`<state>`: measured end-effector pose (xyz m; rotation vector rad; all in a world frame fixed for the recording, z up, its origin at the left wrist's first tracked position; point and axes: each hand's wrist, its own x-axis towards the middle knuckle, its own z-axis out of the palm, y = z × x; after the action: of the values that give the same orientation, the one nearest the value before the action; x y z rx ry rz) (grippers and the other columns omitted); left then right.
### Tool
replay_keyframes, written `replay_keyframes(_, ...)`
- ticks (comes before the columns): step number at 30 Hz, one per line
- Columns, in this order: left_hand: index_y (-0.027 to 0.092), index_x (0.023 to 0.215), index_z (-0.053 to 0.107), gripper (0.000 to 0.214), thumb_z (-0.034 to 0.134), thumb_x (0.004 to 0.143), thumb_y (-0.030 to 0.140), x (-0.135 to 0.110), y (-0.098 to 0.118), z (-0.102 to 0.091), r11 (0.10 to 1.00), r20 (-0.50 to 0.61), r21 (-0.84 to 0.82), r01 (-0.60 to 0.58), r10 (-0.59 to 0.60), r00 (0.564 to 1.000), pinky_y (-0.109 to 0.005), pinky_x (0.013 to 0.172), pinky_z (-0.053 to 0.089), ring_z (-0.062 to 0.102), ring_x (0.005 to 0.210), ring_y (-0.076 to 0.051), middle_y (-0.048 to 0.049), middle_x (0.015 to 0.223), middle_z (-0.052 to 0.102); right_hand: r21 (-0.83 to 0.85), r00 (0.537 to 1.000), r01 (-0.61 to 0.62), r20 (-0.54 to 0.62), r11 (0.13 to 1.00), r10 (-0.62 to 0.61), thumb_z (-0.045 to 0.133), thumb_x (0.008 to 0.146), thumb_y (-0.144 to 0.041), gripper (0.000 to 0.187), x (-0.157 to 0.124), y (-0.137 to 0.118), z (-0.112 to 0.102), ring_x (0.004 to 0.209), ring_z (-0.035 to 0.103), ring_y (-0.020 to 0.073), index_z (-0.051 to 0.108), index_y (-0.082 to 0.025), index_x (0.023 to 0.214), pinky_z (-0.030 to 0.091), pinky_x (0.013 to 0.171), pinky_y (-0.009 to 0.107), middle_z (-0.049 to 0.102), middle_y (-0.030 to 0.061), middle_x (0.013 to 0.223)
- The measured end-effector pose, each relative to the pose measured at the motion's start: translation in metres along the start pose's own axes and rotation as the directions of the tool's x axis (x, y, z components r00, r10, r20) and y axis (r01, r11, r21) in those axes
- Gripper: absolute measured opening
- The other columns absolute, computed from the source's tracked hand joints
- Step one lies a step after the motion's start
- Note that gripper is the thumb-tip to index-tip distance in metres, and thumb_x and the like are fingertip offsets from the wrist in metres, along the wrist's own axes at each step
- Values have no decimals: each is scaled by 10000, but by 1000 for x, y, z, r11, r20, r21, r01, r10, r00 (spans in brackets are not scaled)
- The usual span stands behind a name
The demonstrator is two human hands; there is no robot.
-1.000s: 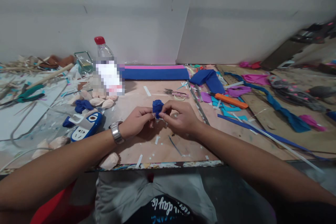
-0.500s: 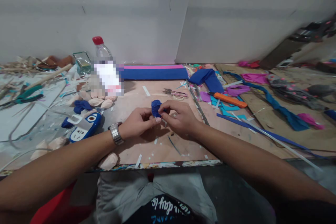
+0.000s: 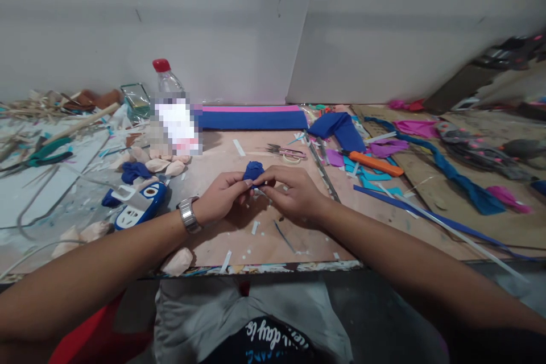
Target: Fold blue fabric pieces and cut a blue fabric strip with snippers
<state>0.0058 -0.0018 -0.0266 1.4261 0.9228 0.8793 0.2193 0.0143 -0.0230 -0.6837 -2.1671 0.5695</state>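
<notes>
Dark-blue ruffled rosette of thin crinkled material (image 3: 253, 170) was pinched between the left hand (image 3: 222, 196) and right hand (image 3: 292, 190), above the middle of the pale brown bench (image 3: 307, 242). Left hand: thumb and fingers closed on its lower left, silver metal-band watch (image 3: 187, 215) at the wrist. Right hand: thumb and index finger nearly together, holding its lower right edge; fingers underneath hidden. Small pink-handled metal snips (image 3: 288, 152) lay just beyond the right hand. Orange plastic cutter (image 3: 375, 164) lay farther right, near a folded dark-blue strip (image 3: 341, 127). Blue-and-white plastic power strip (image 3: 139, 213) sat left of the left hand, pale peach petal-shaped pieces (image 3: 174, 168) behind it.
</notes>
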Motion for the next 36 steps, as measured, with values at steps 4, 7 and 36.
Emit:
replay_keyframes(4, 166, 697, 610, 339, 606, 890, 445, 1, -2, -1, 999, -16, 45, -2, 3, 1000, -245, 560, 352, 471, 547, -111, 20, 573, 534, 6, 1000, -9, 16, 1000, 9, 657, 945, -143, 171, 1, 3, 0, 866, 719, 160, 759, -224, 1055, 562, 823, 309, 794, 39, 994)
replay_keyframes(7, 157, 722, 633, 325, 606, 885, 437, 2, -5, -2, 994, -30, 108, -28, 31, 999, -243, 558, 343, 448, 548, -109, 32, 569, 512, 4, 1000, -18, 15, 1000, 18, 672, 944, -152, 148, 2, 4, -1, 883, 728, 166, 767, -226, 1029, 562, 837, 310, 801, 38, 1000)
replay_keyframes(36, 142, 771, 631, 301, 491, 960, 330, -2, -8, -9, 873, 171, 430, -229, 170, 970, -238, 623, 386, 501, 618, -118, 12, 659, 593, 506, 864, -496, 214, 705, 455, 791, 817, -246, 536, 1, -5, 8, 754, 624, 144, 618, -222, 1324, 493, 677, 266, 672, -14, 844)
